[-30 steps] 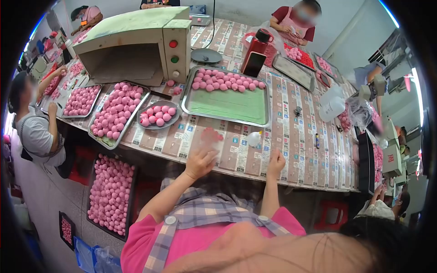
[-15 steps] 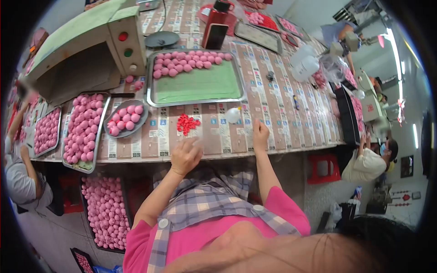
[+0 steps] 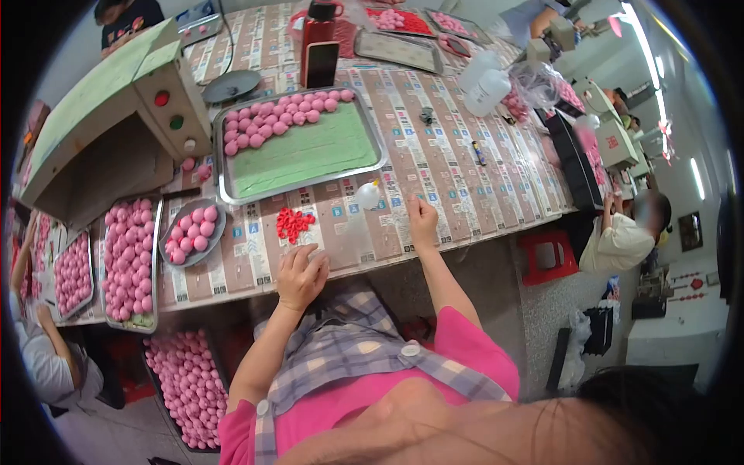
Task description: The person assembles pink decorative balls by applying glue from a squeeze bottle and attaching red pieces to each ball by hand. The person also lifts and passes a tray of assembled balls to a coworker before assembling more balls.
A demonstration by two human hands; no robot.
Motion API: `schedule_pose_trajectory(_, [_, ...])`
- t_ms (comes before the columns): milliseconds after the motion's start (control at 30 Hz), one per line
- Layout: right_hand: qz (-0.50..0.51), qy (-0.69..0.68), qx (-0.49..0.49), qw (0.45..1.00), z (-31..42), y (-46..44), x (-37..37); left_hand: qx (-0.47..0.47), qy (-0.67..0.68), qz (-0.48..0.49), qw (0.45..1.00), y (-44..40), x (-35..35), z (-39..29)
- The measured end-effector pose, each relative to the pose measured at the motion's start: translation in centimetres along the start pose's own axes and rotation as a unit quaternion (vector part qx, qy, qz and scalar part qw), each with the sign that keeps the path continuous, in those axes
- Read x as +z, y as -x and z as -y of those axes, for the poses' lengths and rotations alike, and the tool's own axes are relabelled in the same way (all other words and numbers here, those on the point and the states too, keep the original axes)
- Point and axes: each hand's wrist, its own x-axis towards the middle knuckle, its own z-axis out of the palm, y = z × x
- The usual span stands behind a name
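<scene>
My left hand (image 3: 301, 277) rests at the table's front edge, fingers bent but apart, just below a small pile of red pieces (image 3: 294, 225). My right hand (image 3: 422, 220) is closed on the table, and what it holds, if anything, is hidden. Between and beyond the hands lies a small white bottle with a yellow tip (image 3: 368, 195). Behind the pile, a metal tray (image 3: 304, 184) has a green lining and rows of pink balls (image 3: 273, 124) along its far side. A grey plate (image 3: 219, 230) left of the pile holds more pink balls.
A machine with red and green buttons (image 3: 159, 124) stands at the left, near trays of pink balls (image 3: 128, 260). A red flask (image 3: 315, 39) and a phone (image 3: 322, 65) stand behind the tray. White jugs (image 3: 488, 93) are at the right. Co-workers (image 3: 624, 236) sit at both sides.
The view has turned, and the table's things now appear further left. My left hand has come away from the red pieces, which it partly blurred over earlier. My right hand remains closed.
</scene>
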Motion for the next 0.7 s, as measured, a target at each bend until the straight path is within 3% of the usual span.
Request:
schedule_pose_trajectory(200, [0.004,-0.049,0.006,0.999,0.4,0.2,-0.3,0.002,0.011,0.017,1.000,-0.2,-0.1,-0.1])
schedule_pose_trajectory(333, [-0.008,-0.003,-0.014,1.000,1.1,0.3,-0.8,-0.006,0.038,0.020,0.999,0.4,-0.1,0.0])
schedule_pose_trajectory(433, [-0.035,-0.010,-0.023,0.999,1.0,0.4,-0.6,-0.055,0.067,0.007,0.996,1.2,0.4,0.0])
schedule_pose_trajectory(600, [-0.008,-0.027,0.043,0.999,1.7,0.4,-1.0,-0.054,0.032,-0.022,0.998,0.6,0.2,-0.4])
schedule_pose_trajectory(700, [-0.013,-0.024,0.033,0.999,1.2,0.5,-0.8,-0.054,0.034,-0.022,0.998,0.4,-0.1,-0.6])
